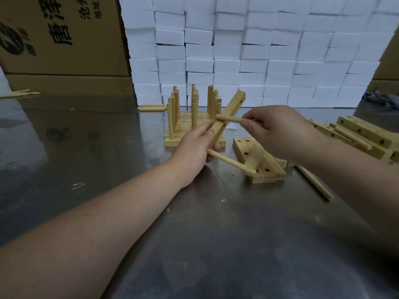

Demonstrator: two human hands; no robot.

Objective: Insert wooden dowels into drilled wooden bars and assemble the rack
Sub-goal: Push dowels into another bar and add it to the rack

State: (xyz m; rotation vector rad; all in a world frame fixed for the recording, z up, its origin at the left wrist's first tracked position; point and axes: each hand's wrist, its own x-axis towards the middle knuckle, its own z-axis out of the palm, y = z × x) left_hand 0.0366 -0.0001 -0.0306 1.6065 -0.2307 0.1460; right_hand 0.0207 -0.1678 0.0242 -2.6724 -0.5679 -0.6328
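Gripping a drilled bar mid-frame with the left hand, fingers wrapped round it, tilted above the counter. Pinching a dowel across the bar just above its middle hole with the right hand. Seated at the bar's lower end, a second dowel. Upper left, on a cardboard box: sideways black Chinese print, 唐 readable, rest cropped.

Just behind the gripped bar stand the pegged racks — to its right lie drilled bars, farther right another pile.
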